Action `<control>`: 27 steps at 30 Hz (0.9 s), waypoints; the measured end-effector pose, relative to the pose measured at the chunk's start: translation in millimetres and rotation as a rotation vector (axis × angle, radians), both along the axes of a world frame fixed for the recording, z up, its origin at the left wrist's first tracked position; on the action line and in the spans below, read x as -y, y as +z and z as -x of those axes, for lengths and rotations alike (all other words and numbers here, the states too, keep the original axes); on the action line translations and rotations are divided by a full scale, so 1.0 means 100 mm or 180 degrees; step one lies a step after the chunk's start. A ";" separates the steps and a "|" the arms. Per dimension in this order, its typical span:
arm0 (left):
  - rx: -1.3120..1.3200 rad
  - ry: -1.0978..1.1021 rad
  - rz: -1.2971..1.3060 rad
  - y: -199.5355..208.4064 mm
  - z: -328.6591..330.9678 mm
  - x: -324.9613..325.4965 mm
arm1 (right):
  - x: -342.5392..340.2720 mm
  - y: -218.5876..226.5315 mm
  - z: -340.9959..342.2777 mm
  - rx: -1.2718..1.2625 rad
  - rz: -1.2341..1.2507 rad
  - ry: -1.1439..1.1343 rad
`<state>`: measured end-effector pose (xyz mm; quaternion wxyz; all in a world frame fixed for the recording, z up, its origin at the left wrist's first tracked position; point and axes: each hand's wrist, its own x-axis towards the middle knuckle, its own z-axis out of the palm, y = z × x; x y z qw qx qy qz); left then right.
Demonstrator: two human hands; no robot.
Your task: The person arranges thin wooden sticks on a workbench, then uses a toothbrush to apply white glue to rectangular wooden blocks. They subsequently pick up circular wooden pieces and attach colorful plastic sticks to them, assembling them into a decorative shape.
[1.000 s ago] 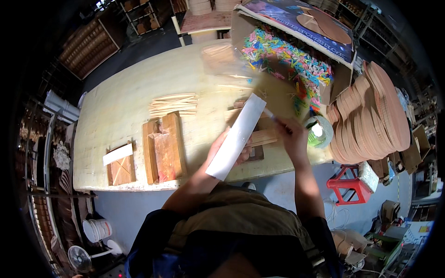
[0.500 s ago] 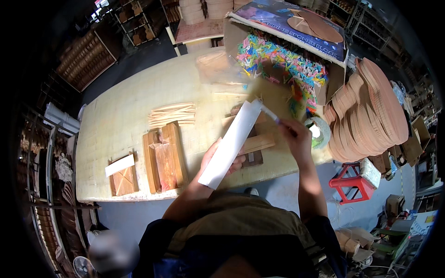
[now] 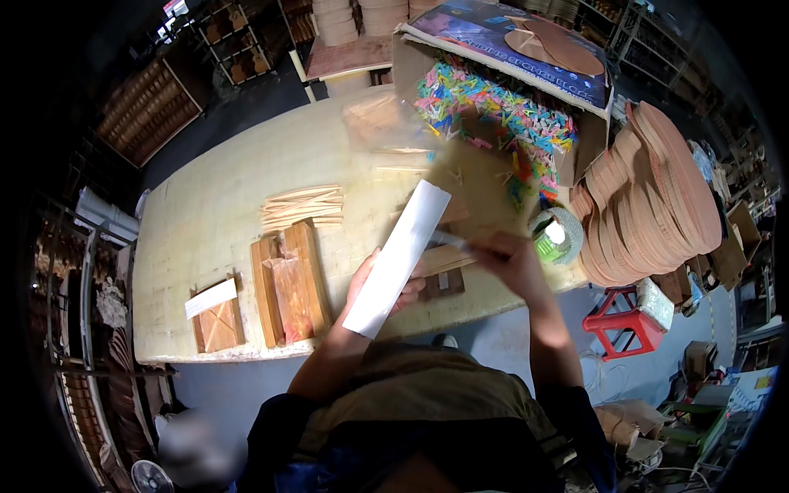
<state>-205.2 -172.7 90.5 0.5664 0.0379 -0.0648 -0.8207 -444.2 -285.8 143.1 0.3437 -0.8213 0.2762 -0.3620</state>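
A long white strip, flat and tilted, lies across my left hand, whose fingers wrap round it from below and show at both edges. My right hand is closed on a slim pale tool; motion smears it, so its kind cannot be made out. The tool's far end is at the strip's right edge, though whether it touches is unclear. Beneath and to the right, partly hidden by the strip and hands, a wooden piece lies at the table's front edge.
On the table are thin wooden sticks, a wooden jig and a small wooden block bearing a white strip. Right stand a carton of colourful clothespins, a round green-and-white container and stacked curved wooden pieces. A red stool is below.
My right hand has moved down and slightly left, bringing the tool from the white strip's upper end to partway along its right edge. The strip has shifted slightly left and down.
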 end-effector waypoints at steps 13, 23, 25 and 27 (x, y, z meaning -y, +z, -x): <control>0.0165 0.0601 -0.0050 -0.02 -0.24 0.15 | -0.69 -0.25 -0.37 -0.0157 0.1596 -0.0055; -0.0487 0.0908 0.0276 -0.18 -0.62 0.09 | -0.88 -0.27 -0.63 0.0092 0.1720 0.0631; -0.0271 0.1277 0.0255 -0.16 -0.77 -0.05 | -0.96 -0.24 -0.63 0.0034 0.1580 0.0914; -0.0042 0.1744 0.0172 -0.12 -0.94 -0.27 | -0.87 -0.32 -0.61 0.0366 0.1371 0.0439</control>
